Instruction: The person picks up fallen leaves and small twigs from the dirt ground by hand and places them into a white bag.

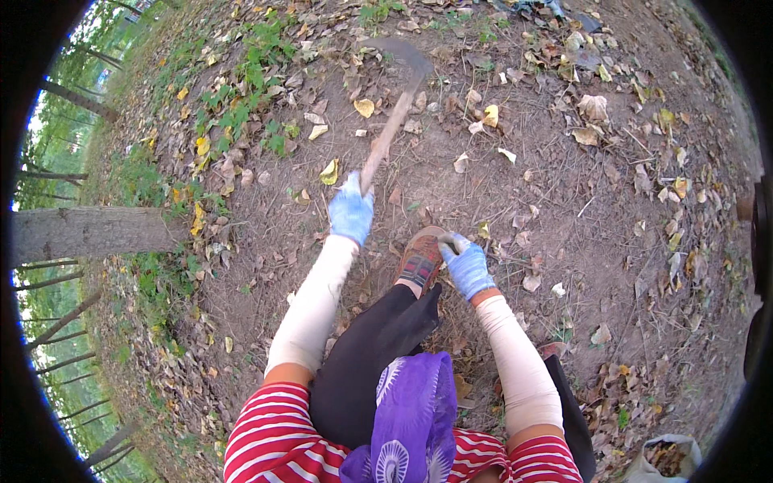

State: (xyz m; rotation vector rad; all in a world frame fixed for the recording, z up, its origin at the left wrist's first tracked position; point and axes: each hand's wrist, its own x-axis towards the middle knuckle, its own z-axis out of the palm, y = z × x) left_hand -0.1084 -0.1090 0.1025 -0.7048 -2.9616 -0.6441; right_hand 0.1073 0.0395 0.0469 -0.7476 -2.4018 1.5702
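Observation:
My left hand (351,211), in a blue-and-white work glove, grips the wooden handle of a sickle (389,130). Its curved blade (401,53) is blurred and hangs over leaf-strewn soil at the top of the view. My right hand (468,265) wears a similar glove and is beside the toe of my reddish-brown shoe (421,256). Its fingers are curled towards the thumb; whether anything small is between them cannot be made out. Dry leaves, pine-like straw and brown soil (501,193) lie around both hands.
Low green plants (256,66) grow at the upper left, and a tree trunk (96,232) stands at the left. A pale sack (663,462) holding dry leaves is at the lower right. Bluish material (537,7) lies at the top edge.

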